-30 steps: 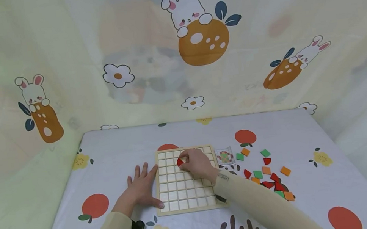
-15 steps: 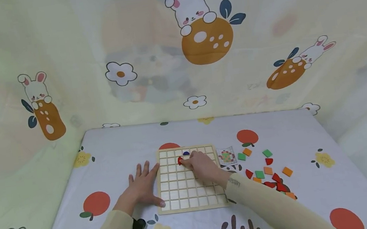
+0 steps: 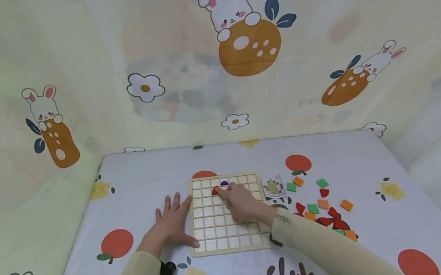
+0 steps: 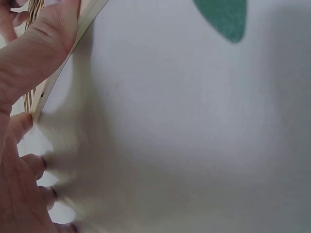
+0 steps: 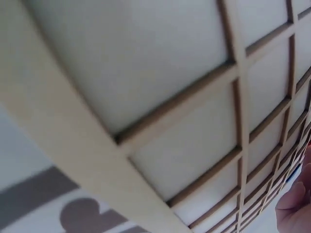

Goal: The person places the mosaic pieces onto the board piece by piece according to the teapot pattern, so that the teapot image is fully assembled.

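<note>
A square wooden grid board point(image 3: 211, 252) lies on the table. My left hand point(image 3: 175, 225) is spread along its left side, fingertips at the edge and thumb near the front corner; the thumb point(image 4: 43, 46) touches the frame in the left wrist view. My right hand point(image 3: 242, 201) reaches over the board, its extended index finger pressing at a red quarter-round piece point(image 3: 214, 191) in a second-row cell. Part of that piece is hidden by the fingertip. A blue piece point(image 3: 224, 183) sits in the cell above and to the right. In the right wrist view, bent fingers point(image 5: 294, 204) show at the edge.
Right of the board lies a small printed pattern card point(image 3: 273, 187). Beyond it several loose pieces are scattered: red ones point(image 3: 325, 221), green squares point(image 3: 313, 209) and orange squares point(image 3: 346, 205). A patterned cloth point(image 3: 146, 169) covers the table, with curtains around it.
The right hand has gone from pinching the red piece to pressing it with the index fingertip, and the piece now lies in a cell. The blue piece has come into view. The left hand stays put.
</note>
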Available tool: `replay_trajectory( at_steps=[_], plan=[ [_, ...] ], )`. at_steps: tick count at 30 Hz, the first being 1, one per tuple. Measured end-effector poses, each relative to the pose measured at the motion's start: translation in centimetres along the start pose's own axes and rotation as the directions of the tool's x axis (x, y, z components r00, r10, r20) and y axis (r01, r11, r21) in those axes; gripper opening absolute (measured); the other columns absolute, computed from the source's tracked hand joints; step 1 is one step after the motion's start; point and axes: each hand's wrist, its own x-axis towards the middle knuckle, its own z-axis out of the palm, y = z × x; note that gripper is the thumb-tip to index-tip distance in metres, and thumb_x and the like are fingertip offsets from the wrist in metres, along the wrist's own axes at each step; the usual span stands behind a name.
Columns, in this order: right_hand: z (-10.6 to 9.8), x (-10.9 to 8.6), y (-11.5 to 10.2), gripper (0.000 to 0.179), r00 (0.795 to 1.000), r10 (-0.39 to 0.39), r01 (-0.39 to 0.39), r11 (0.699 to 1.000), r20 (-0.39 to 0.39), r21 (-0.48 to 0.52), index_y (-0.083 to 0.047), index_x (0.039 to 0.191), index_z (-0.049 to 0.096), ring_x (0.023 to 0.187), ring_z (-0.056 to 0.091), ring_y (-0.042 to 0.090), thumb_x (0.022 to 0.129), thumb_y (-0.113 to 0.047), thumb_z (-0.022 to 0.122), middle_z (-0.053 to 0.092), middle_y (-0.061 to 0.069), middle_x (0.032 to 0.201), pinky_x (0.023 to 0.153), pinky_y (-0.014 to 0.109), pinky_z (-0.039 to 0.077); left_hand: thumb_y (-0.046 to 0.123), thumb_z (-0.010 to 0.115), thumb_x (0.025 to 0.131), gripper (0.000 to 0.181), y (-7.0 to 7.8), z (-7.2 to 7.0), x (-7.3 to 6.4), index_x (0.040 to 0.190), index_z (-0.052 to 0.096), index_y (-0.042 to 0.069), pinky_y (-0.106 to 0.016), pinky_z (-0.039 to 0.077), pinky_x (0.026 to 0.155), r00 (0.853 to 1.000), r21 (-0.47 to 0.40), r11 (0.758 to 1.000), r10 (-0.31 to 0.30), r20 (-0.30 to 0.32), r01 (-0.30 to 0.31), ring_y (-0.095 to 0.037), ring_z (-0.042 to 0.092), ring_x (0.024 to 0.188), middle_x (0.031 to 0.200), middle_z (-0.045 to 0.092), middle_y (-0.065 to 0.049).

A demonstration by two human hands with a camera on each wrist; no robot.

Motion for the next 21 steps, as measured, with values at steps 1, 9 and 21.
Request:
replay_trajectory(
  at_steps=[1, 9, 21],
  plan=[
    [0.1, 0.2, 0.1, 0.064, 1.000, 0.000, -0.001, 1.000, -0.011, -0.024, -0.016, 0.157, 0.042, 0.100, 0.050, 0.027, 0.098, 0.003, 0.057, 0.056, 0.019, 0.123, 0.094, 0.042, 0.048, 0.047, 0.097, 0.061, 0.130, 0.0, 0.0, 0.0, 0.164, 0.023, 0.016, -0.078, 0.007, 0.119, 1.000, 0.000, 1.000, -0.001, 0.000, 0.001, -0.051, -0.001, 0.157, 0.171, 0.007, -0.023],
    [0.3, 1.0, 0.6, 0.066, 1.000, 0.009, -0.007, 0.959, 0.006, -0.283, -0.022, 0.156, 0.045, 0.094, 0.043, 0.023, 0.097, 0.002, 0.059, 0.055, 0.013, 0.122, 0.080, 0.035, 0.044, 0.047, 0.098, 0.061, 0.131, 0.0, -0.1, 0.0, 0.164, 0.023, 0.016, -0.078, 0.006, 0.119, 1.000, -0.013, 1.000, 0.011, 0.007, -0.011, -0.051, -0.002, 0.157, 0.171, 0.007, -0.023],
    [-1.0, -0.2, 1.4, 0.052, 0.985, -0.031, 0.026, 0.999, -0.168, -0.027, -0.010, 0.147, 0.056, 0.093, 0.054, 0.027, 0.097, 0.004, 0.057, 0.058, 0.019, 0.118, 0.076, 0.038, 0.049, 0.047, 0.098, 0.061, 0.131, 0.1, -0.1, 0.1, 0.164, 0.023, 0.016, -0.077, 0.006, 0.119, 1.000, -0.008, 1.000, 0.004, 0.003, -0.004, -0.051, -0.002, 0.157, 0.171, 0.006, -0.023]
  ],
)
